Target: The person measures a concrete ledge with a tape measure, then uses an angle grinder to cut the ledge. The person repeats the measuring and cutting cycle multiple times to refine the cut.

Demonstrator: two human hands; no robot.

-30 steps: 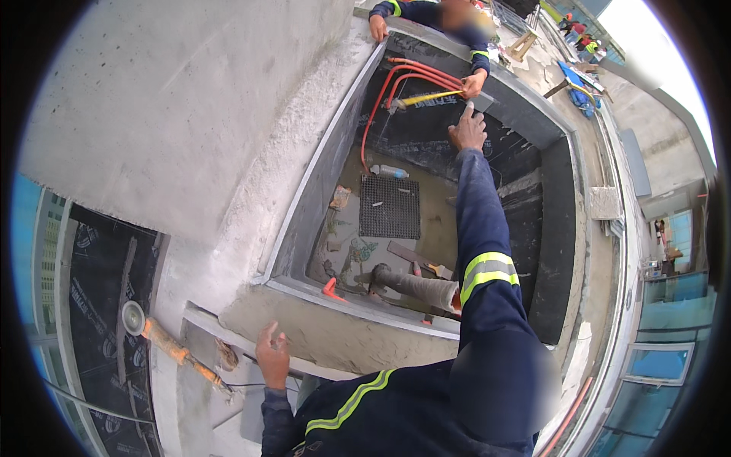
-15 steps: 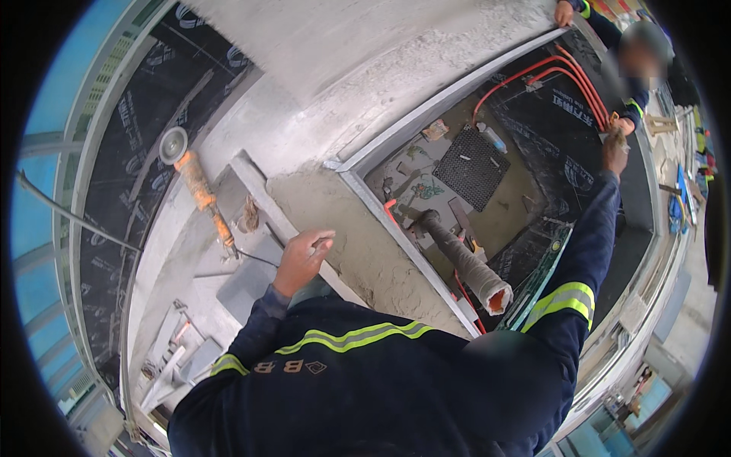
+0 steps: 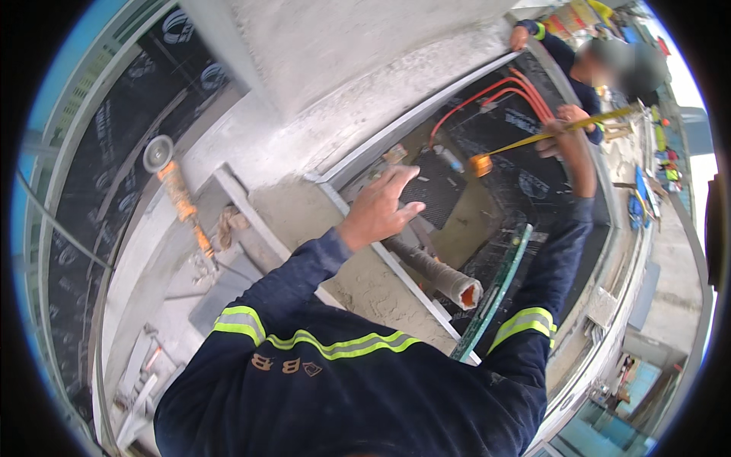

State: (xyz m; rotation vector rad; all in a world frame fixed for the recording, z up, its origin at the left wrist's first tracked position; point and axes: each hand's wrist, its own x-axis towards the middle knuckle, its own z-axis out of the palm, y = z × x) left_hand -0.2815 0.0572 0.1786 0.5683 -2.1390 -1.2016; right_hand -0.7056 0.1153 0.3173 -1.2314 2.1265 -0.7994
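Note:
A tape measure (image 3: 480,165) with an orange-yellow case appears over the sunken pit, its yellow blade (image 3: 525,141) drawn out up to the right. My right hand (image 3: 569,156) is at this blade, its fingers curled and slightly blurred, seemingly closed on it. Just beyond, a co-worker's hand (image 3: 575,116) is also at the blade. My left hand (image 3: 381,207) is held out above the pit's near-left edge, thumb and fingers apart, holding nothing, apart from the case. Below it, a wrapped pipe (image 3: 438,273) with an orange inside rises out of the pit.
A grey frame (image 3: 381,251) edges the pit. A green level-like bar (image 3: 495,293) leans beside my right arm. Orange tubes (image 3: 495,93) curve along the far wall. Left lies an angle grinder (image 3: 175,190) on a concrete ledge. The co-worker's other hand (image 3: 519,36) touches the far corner.
My left hand has moved forward and right over the pit, its fingers now spread. The tape measure and its drawn-out blade have come into sight. The view has shifted right.

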